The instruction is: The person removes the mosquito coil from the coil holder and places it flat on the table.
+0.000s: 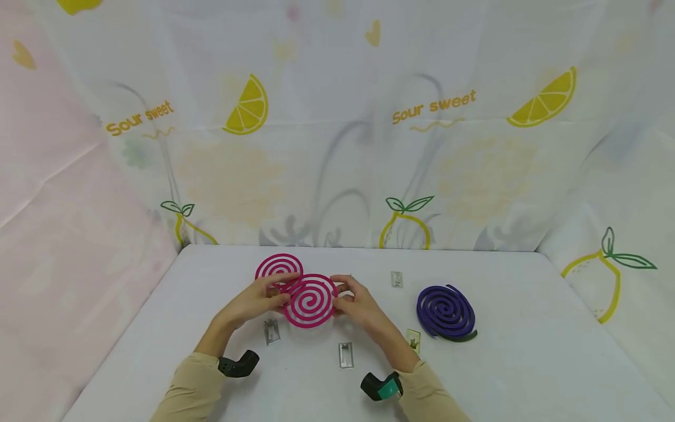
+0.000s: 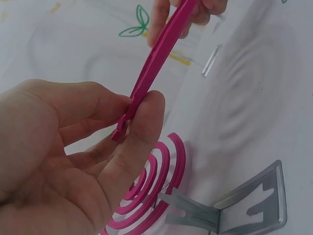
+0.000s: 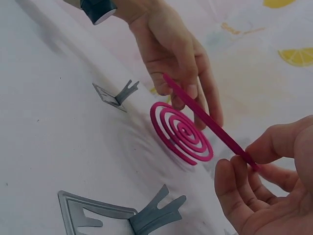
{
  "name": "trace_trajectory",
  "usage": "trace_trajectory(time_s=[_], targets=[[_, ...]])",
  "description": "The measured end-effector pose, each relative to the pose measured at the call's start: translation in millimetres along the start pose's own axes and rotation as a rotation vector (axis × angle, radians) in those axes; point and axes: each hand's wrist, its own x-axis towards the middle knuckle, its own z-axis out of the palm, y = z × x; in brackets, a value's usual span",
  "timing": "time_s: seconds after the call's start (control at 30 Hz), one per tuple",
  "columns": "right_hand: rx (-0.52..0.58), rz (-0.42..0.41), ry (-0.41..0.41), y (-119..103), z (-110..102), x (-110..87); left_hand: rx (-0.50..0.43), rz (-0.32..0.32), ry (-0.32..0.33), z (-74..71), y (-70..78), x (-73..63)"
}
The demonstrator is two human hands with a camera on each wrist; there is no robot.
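A pink mosquito coil [image 1: 311, 300] is held up edge-on to both wrist cameras, between the two hands. My left hand [image 1: 258, 302] pinches its left edge between thumb and fingers; the right hand [image 1: 358, 302] pinches the opposite edge. Behind and to the left is a second pink coil [image 1: 279, 255], partly covered by the left hand in the head view. Just below the left hand stands a metal coil stand [image 1: 271, 332] with its forked tab bent up, also large in the left wrist view. Another metal stand [image 3: 159, 213], forked tab raised, shows low in the right wrist view.
On the right of the white table [image 1: 527, 363] lies a dark purple coil [image 1: 445, 310] with a dark green one under it. A gold-toned stand [image 1: 413, 340] is beside the right forearm. One flat silver stand [image 1: 396, 279] lies farther back. A printed cloth [image 1: 327, 176] backs the table.
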Motion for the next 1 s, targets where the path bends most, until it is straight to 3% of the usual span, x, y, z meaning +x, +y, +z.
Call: trace_trajectory(time_s=[0.2, 1.0], targets=[[0.01, -0.012, 0.018, 1.8, -4.8, 0.4, -0.015, 0.042, -0.018, 3.6, -0.7, 5.5], [0.001, -0.02, 0.075, 2.6, -29.6, -1.6, -0.028, 0.04, 0.019, 20.8, 10.3, 27.6]])
